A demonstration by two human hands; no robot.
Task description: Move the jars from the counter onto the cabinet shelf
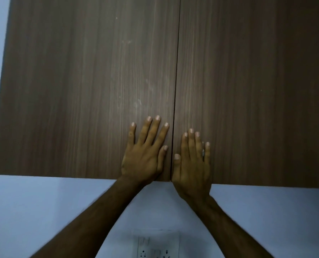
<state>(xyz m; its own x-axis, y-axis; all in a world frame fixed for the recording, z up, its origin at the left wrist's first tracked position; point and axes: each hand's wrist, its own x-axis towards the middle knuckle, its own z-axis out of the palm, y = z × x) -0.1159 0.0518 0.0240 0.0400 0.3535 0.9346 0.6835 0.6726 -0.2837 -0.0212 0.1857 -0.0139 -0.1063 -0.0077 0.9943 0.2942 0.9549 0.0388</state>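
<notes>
Cabinet doors: two, brown wood grain, both closed; left door (pixel 84 86) and right door (pixel 253 90) meet at a thin vertical seam running from 12 o'clock down to centre.
Hands: two, both bare, both holding nothing.
Left hand (pixel 145 155): flat, fingers spread, palm against the left door just beside the seam, near the door's lower edge.
Right hand (pixel 194 164): flat, fingers close together, pressed on the right door just beside the seam; one ring (pixel 203 152) on a finger.
Forearms: two, entering from 7 and 5 o'clock.
Wall (pixel 43 202): pale blue, below the doors.
Socket plate (pixel 157 246): one, white, at 6 o'clock.
Jars: none in view; shelf hidden behind the closed doors.
</notes>
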